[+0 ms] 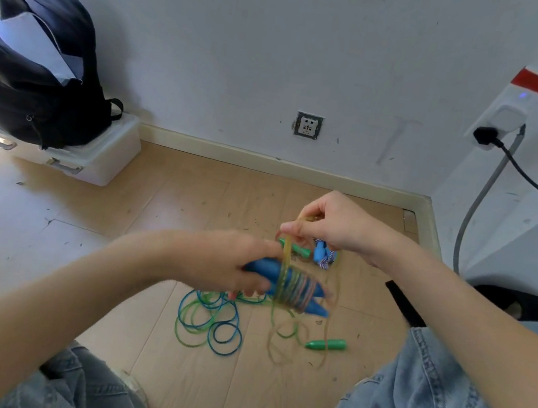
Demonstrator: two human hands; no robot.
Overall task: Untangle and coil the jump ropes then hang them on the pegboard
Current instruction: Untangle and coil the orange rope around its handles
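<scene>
My left hand [228,263] grips the blue handles [287,287], long axis running left-right; my right hand [333,228] pinches the yellow cord [287,254] directly above them.

Both forearms are bare to the edge of the view, with no sleeve, watch or ring showing on either of the hands. The legs wear light blue washed denim jeans [423,398] with visible stitched seams and a faded, mottled weave.
</scene>
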